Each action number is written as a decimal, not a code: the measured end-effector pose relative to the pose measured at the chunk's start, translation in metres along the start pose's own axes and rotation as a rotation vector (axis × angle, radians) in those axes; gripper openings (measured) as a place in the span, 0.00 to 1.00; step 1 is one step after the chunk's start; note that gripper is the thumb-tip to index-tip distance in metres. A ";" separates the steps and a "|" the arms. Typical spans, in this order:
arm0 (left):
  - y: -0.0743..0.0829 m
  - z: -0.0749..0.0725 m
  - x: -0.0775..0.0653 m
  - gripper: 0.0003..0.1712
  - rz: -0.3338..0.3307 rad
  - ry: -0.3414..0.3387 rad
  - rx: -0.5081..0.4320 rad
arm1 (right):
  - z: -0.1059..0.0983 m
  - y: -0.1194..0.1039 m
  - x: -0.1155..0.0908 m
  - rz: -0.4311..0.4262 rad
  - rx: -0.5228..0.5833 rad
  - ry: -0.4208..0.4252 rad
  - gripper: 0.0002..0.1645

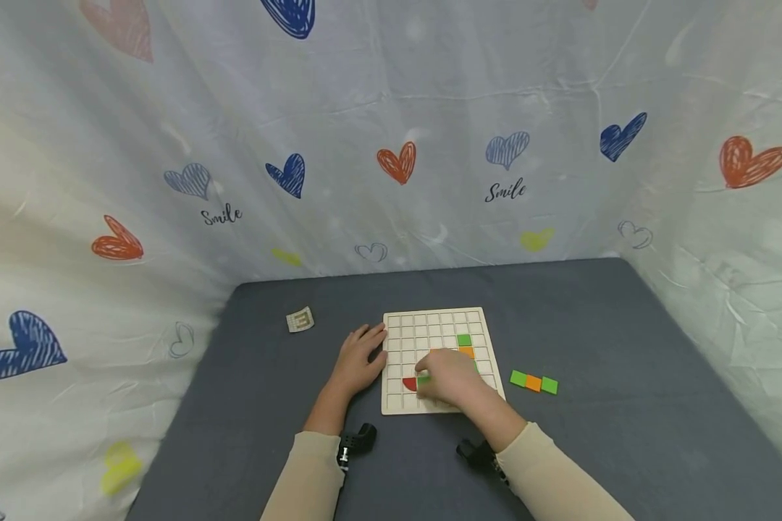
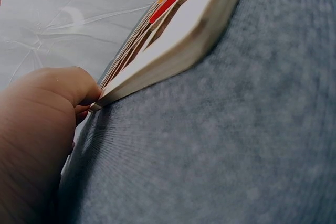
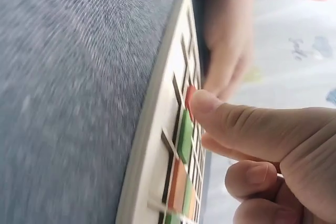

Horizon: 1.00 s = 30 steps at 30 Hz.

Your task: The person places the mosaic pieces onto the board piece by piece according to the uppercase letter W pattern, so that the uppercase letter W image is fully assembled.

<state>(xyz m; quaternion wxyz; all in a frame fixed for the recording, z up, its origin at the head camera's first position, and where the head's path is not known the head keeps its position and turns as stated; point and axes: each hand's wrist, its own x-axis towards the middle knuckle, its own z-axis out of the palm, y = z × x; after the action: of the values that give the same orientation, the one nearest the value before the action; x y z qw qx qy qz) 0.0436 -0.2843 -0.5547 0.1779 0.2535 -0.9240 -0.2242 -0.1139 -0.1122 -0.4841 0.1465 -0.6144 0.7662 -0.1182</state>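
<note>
The left edge of the grid board (image 1: 423,344) is touched by the left hand (image 1: 360,362), its fingers extended. On the board, the red piece (image 1: 409,383) is met by the thumb of the right hand (image 1: 452,378); whether it is pinched cannot be told. Right of the board, a tile row (image 1: 533,383) is laid; beyond its upper-left corner, a small paper (image 1: 300,320). An orange tile (image 3: 177,187) on the board, covered in the head view, is revealed by the right wrist view. "Smile" is printed twice on the curtain (image 1: 339,217) behind the board.
</note>
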 end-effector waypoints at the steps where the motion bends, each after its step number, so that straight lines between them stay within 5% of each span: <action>1: 0.001 0.000 0.000 0.28 -0.003 0.000 -0.002 | -0.001 0.003 -0.003 0.004 0.010 0.014 0.20; 10: 0.006 -0.004 0.000 0.28 -0.003 -0.008 -0.014 | -0.022 0.036 -0.035 0.100 0.071 0.127 0.21; 30: 0.004 -0.004 -0.001 0.28 -0.006 -0.019 -0.028 | -0.038 0.113 -0.088 0.261 0.025 0.137 0.21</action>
<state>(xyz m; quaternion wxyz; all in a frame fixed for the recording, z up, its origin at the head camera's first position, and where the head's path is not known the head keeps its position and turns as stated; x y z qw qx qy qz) 0.0447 -0.2818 -0.5490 0.1721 0.2516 -0.9217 -0.2400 -0.2131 -0.0017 -0.4823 0.1156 -0.4980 0.8464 -0.1495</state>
